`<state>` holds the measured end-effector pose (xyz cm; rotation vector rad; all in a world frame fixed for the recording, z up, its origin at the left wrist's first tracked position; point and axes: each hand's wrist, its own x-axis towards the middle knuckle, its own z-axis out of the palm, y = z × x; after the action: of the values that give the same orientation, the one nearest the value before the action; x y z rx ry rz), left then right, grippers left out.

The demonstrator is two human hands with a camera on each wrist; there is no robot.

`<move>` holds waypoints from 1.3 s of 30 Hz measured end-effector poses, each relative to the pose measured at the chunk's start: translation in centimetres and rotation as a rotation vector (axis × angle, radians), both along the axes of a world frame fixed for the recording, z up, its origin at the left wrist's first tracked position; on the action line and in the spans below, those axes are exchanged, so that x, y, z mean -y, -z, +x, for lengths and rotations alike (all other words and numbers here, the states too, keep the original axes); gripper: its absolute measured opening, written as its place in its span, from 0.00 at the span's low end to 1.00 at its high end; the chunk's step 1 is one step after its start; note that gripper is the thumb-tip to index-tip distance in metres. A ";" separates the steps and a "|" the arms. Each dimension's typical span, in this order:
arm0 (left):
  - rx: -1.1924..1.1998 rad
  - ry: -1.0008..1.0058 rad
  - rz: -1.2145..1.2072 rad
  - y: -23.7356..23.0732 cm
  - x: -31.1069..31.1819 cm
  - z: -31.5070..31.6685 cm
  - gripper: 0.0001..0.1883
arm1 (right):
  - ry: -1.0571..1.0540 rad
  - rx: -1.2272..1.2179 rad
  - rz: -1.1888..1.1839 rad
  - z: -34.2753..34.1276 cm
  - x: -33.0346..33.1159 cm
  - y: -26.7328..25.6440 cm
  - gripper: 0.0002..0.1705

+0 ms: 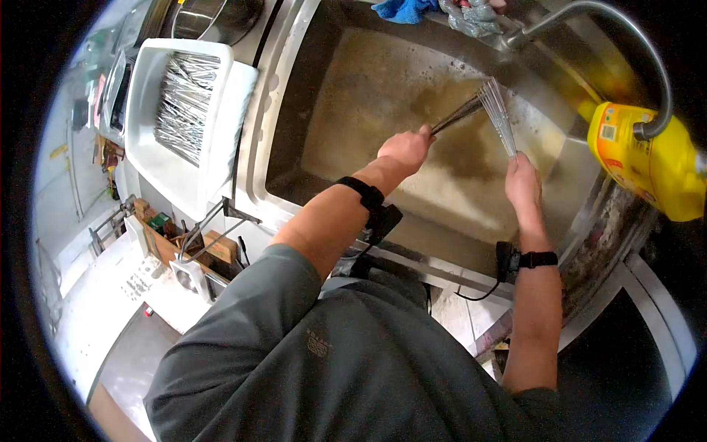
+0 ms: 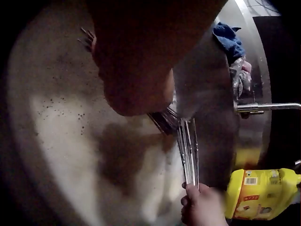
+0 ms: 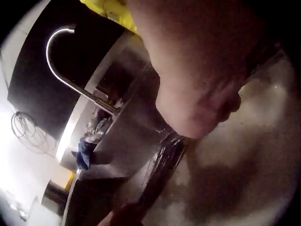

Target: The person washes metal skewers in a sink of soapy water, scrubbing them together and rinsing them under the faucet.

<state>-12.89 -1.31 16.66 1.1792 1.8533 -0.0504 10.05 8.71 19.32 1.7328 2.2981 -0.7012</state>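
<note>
Both hands reach over a steel sink filled with cloudy, brownish water. My left hand grips a bundle of thin metal skewers that points up and to the right in the head view. A second bundle of skewers is held by the right hand, slanting up and to the left. The far ends of the two bundles meet and overlap above the water. In the left wrist view the right hand's fingers wrap the lower ends of its skewers; the left hand's own fingers are mostly hidden there.
A white tub heaped with metal skewers stands left of the sink. A yellow jug sits at the right edge, under the curved tap. A blue cloth and a crumpled plastic bag lie on the far rim.
</note>
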 end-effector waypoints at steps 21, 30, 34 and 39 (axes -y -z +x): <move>-0.039 0.094 -0.006 -0.2 -0.9 -0.4 0.19 | -0.196 0.303 0.032 -0.5 -4.0 -1.6 0.17; -0.037 0.065 0.015 -0.7 -0.2 -0.7 0.19 | -0.217 0.285 0.017 -0.6 -3.9 -0.7 0.17; -0.020 0.071 0.017 -0.9 -0.1 -0.5 0.19 | -0.187 0.291 0.049 -0.6 -4.2 -1.2 0.20; -0.030 0.109 0.020 -0.7 -0.3 -0.1 0.20 | -0.162 0.253 -0.037 -0.8 -3.8 0.1 0.24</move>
<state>-13.02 -1.05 17.33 1.2987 1.8183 -0.1120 9.24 12.47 19.25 1.5012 2.2042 -0.4620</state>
